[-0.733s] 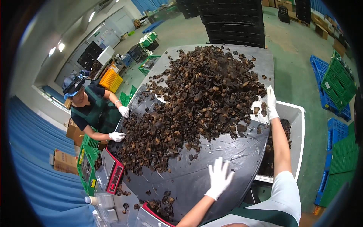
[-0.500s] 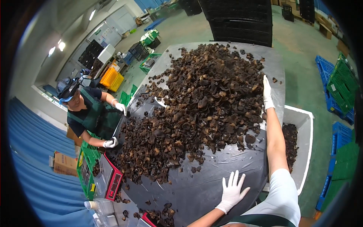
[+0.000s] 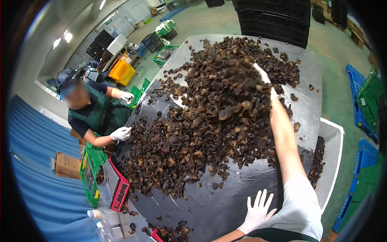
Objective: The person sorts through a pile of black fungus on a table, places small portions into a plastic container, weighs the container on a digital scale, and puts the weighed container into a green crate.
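Note:
A large heap of dark brown, curled wood ear mushrooms (image 3: 193, 137) covers much of the table. My right hand (image 3: 264, 76), in a white glove, reaches far over the heap. Its stretched fingers press edge-on against the right flank of the mushrooms, and pieces beside it are smeared by motion. Close to me, my left hand (image 3: 258, 210), gloved too, lies with spread fingers on the dark sheet (image 3: 217, 205) over the table's near part. Nothing is held in it.
Across the table's left edge stands a co-worker (image 3: 98, 105) with gloved hands at the heap. A red scale (image 3: 120, 192) and a green crate (image 3: 89, 173) are at the near left. A white bin (image 3: 332, 149) holding dark pieces stands right of the table, with blue pallets (image 3: 365, 161) beyond.
My right hand has swept leftward into the heap, pushing mushrooms with it and baring metal tabletop at the right. My left hand stays spread on the sheet. The co-worker's hands have shifted slightly.

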The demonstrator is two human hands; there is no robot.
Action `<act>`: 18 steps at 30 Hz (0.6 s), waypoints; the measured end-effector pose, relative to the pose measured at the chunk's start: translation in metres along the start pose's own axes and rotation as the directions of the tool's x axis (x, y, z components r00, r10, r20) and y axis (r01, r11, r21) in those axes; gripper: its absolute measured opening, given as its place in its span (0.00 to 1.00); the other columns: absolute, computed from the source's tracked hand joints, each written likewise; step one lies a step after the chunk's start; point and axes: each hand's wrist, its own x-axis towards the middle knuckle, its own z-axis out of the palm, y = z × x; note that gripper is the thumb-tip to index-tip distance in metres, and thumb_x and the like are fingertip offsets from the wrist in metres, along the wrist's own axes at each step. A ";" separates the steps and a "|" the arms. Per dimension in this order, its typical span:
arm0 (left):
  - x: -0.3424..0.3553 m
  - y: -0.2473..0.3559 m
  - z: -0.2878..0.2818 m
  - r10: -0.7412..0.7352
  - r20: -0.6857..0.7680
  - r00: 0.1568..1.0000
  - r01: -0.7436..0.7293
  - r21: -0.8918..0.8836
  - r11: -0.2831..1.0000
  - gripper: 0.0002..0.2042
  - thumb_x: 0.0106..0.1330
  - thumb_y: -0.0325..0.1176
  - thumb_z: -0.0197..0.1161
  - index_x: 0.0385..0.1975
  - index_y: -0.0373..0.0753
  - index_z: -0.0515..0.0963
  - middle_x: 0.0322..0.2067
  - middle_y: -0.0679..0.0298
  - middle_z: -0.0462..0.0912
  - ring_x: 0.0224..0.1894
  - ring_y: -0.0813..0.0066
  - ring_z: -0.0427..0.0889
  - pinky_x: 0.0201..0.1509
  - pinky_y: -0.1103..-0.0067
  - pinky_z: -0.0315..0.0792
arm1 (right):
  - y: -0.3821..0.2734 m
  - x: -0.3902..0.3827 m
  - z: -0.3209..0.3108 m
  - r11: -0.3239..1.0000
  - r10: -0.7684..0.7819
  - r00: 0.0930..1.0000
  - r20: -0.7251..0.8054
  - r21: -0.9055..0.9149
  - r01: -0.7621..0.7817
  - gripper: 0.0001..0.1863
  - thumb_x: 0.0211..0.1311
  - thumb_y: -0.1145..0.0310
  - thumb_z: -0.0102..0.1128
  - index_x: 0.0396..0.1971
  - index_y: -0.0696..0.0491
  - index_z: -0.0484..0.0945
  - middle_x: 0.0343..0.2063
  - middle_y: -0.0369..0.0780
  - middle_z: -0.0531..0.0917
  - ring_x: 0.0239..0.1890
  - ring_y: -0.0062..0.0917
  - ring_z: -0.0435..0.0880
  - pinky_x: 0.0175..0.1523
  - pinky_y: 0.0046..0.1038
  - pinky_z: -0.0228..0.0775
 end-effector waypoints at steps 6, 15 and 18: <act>0.003 0.001 -0.010 0.006 0.007 1.000 -0.007 0.040 0.999 0.32 0.61 0.56 0.53 0.64 0.47 0.62 0.65 0.52 0.58 0.68 0.57 0.55 0.63 0.47 0.48 | 0.062 -0.025 0.084 0.956 -0.023 0.983 0.182 -0.284 0.075 0.26 0.62 0.50 0.54 0.54 0.52 0.72 0.47 0.40 0.78 0.51 0.29 0.75 0.56 0.27 0.66; -0.006 -0.002 0.004 -0.034 -0.030 0.999 0.014 -0.503 0.864 0.29 0.61 0.49 0.53 0.59 0.37 0.63 0.58 0.53 0.66 0.63 0.52 0.57 0.64 0.47 0.45 | 0.177 -0.088 0.218 0.804 -0.114 0.624 0.773 -0.297 0.515 0.30 0.61 0.51 0.54 0.59 0.53 0.67 0.52 0.45 0.75 0.53 0.32 0.74 0.59 0.30 0.64; -0.004 -0.015 0.034 0.024 -0.171 0.985 -0.087 -0.372 0.924 0.28 0.65 0.49 0.49 0.60 0.37 0.58 0.58 0.54 0.66 0.63 0.55 0.58 0.66 0.61 0.49 | 0.173 -0.133 0.275 0.829 -0.054 0.512 0.857 -0.248 0.502 0.33 0.60 0.50 0.54 0.62 0.52 0.62 0.57 0.47 0.69 0.57 0.36 0.70 0.63 0.32 0.60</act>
